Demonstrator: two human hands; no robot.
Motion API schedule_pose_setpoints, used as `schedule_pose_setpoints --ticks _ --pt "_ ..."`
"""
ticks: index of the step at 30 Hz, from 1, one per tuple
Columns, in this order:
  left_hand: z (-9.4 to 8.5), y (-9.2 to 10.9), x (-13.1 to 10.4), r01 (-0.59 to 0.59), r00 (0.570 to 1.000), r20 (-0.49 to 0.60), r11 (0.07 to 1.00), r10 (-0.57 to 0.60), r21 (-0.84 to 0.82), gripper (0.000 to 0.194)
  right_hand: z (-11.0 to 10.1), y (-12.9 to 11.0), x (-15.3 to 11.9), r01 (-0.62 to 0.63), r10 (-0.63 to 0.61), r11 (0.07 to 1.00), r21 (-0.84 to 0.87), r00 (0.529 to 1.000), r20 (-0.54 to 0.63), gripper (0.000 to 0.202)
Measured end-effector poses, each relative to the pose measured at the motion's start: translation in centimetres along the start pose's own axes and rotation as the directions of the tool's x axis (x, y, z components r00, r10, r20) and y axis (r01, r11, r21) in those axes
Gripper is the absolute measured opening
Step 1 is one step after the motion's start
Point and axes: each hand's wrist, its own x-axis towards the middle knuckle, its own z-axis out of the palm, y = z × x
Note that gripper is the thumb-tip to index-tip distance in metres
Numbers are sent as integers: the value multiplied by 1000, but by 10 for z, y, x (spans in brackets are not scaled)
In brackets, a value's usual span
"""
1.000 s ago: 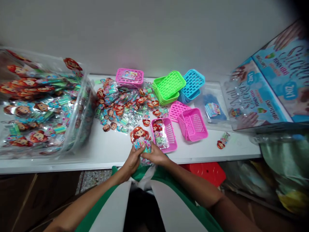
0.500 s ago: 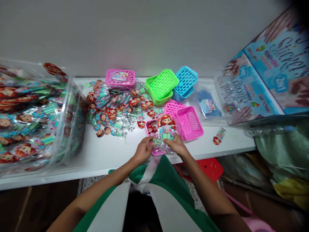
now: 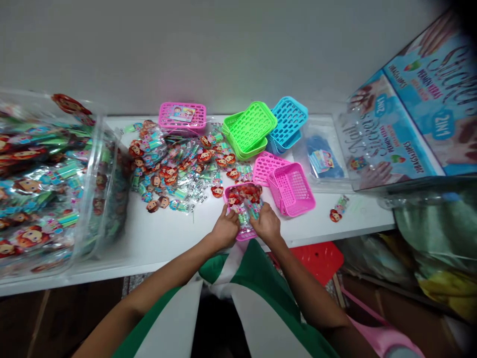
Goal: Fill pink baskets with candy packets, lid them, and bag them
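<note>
A small pink plastic basket (image 3: pixel 245 235) stands at the table's front edge, filled with clear packets of doll-head sticks (image 3: pixel 244 206). My left hand (image 3: pixel 226 229) is closed at the basket's left rim, its fingertips partly hidden against the packets. On the other side, my right hand (image 3: pixel 267 224) is closed on a packet low inside the basket, thumb pressed on the clear wrap. A second pink basket (image 3: pixel 294 189) lies tilted just to the right, with a pink perforated lid (image 3: pixel 266 168) behind it. A large heap of similar packets (image 3: pixel 175 174) spreads to the left.
A big clear bin (image 3: pixel 93 199) full of packets occupies the left. At the back are a closed pink basket (image 3: pixel 182 117), green baskets (image 3: pixel 253 129) and blue baskets (image 3: pixel 286 124). A clear tray (image 3: pixel 324 186), a loose packet (image 3: pixel 339 209) and printed boxes (image 3: pixel 391 129) are on the right.
The packet in my right hand has gone from standing above the basket down among the others inside it. My left hand has moved slightly, its fingers now curled at the rim.
</note>
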Motion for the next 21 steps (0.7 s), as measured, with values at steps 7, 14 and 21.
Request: schedule_pose_setpoints --ticks 7,14,21 --pt "4 -1 3 -13 1000 -25 999 14 34 48 27 -20 -1 37 -53 989 -143 993 -110 53" --pt "6 -3 7 -46 999 -28 999 46 21 40 29 -23 -2 -23 -3 992 -126 979 -202 57" --pt "4 -1 9 -43 996 -74 999 41 -21 29 55 -23 4 -95 54 982 -164 970 -236 56"
